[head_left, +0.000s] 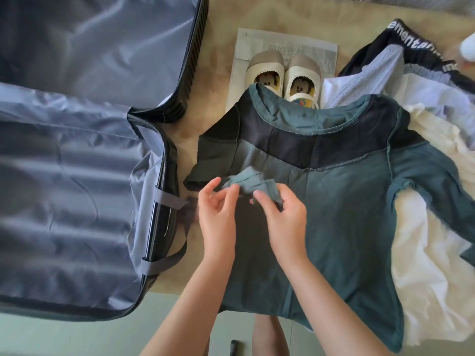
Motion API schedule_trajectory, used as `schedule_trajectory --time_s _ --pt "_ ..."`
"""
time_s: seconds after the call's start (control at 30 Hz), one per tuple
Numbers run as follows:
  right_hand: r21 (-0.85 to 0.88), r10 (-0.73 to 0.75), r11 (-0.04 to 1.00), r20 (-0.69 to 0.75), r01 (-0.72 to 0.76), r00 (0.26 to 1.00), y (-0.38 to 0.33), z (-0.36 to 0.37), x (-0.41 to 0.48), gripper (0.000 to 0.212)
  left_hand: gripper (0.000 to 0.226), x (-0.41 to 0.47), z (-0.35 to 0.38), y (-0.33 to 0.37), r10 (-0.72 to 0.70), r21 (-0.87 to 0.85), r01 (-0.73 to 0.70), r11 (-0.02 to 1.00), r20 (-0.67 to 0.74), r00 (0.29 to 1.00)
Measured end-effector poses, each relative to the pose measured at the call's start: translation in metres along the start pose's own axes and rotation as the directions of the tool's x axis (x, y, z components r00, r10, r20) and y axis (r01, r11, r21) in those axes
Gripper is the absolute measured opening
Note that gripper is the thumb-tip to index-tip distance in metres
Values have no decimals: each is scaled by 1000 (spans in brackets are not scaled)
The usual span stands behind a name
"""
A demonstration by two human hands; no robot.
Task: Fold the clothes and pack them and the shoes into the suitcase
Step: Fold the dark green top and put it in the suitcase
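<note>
Left hand and right hand pinch a bunched teal fold of the soft teal-and-black shirt, spread flat on the floor. Its collar overlaps the cream shoes. The glossy grey-lined suitcase lies open just left, and crumpled white clothes crowd the right edge.

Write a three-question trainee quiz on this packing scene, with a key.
1. True or false: the shoes are already inside the suitcase.
2. What do the left hand and right hand pinch? A a shoe strap; B the sleeve of the green shirt; C the suitcase zip.
3. Fill in: the clothes pile lies on the green shirt's ____ side.
Key: 1 false; 2 B; 3 right.
</note>
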State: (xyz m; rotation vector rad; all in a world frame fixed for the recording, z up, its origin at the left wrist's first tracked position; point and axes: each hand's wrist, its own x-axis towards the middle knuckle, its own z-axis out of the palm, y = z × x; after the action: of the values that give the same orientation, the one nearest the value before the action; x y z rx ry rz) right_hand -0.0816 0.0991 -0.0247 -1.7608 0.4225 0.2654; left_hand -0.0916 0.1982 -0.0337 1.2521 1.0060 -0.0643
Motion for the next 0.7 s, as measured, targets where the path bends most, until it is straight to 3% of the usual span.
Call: schedule_trajectory --time_s 0.13,0.2,0.27,0.37,0.43,0.53,0.6,0.7 --pt "30 -14 999 -249 23 969 -1 -25 -1 31 51 23 -1 -11 -277 -73 270 960 -125 953" --pt "-31 -45 999 -298 37 954 2 -41 -3 28 61 37 -1 -16 -430 -217 404 889 -90 898" --pt "-95 -71 995 -341 41 937 8 -57 -1 15 65 49 1 -17 -465 -310 426 850 -61 883" --pt "-90 -36 996 -383 1 923 21 -77 5 20 64 61 6 -9 -457 -465 383 798 -53 888" --pt "-48 14 998 -384 -35 923 30 -85 10 16 55 61 10 2 -385 -447 313 838 -77 920" --pt "-15 57 998 -395 -69 917 35 -93 18 11 35 53 18 19 -15 -118 2 993 -114 993" --pt "-39 39 997 -428 -61 903 35 -95 23 12 36 43 28 37 202 49 -203 978 22 979" --pt "-94 2 994 -494 -56 870 40 -101 30 26 49 46 50 45 258 304 -379 874 370 893"
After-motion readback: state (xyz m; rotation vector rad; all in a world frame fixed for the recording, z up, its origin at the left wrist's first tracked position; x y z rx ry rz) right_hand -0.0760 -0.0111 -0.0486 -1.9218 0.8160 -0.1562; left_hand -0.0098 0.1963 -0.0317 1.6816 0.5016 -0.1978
